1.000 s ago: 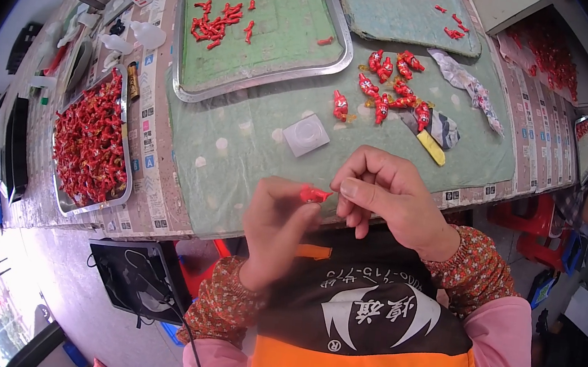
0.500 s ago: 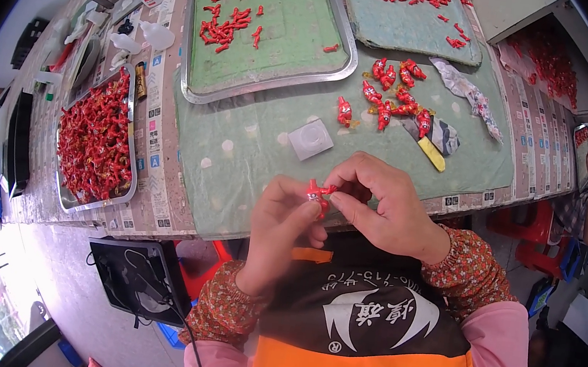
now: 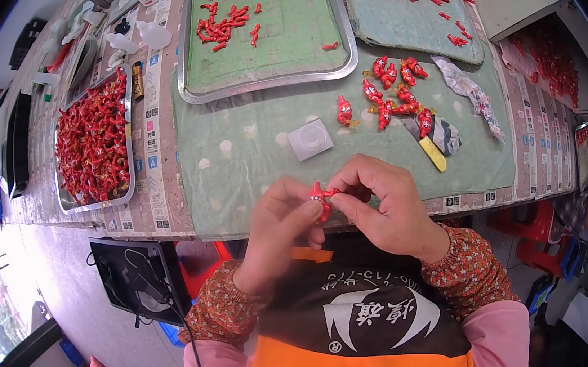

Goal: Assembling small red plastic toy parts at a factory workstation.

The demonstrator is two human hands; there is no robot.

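Observation:
Close to my body, over the near edge of the table, my left hand [image 3: 278, 218] pinches a small red toy figure [image 3: 319, 195] between thumb and fingers. My right hand [image 3: 392, 203] meets it from the right, its thumb and forefinger closed on a small red limb-like part [image 3: 333, 192] at the figure's side. Whether that part is joined to the figure cannot be made out. Beyond the hands, a pale square block [image 3: 310, 140] with a round recess lies on the green cloth [image 3: 237, 177]. Several red figures [image 3: 385, 113] with yellowish bits lie grouped behind my right hand.
A metal tray [image 3: 269, 79] holds small red parts [image 3: 226, 27]; a padded board [image 3: 420, 32] beside it carries more. Left stands a tray heaped with red figures [image 3: 95, 143], near white bottles [image 3: 153, 35]. A yellow-handled tool [image 3: 432, 156] and crumpled cloth [image 3: 471, 96] lie right.
Both hands stay almost in place; the red figure is turned slightly between the fingers. The right fingertips still hold the small part at its side.

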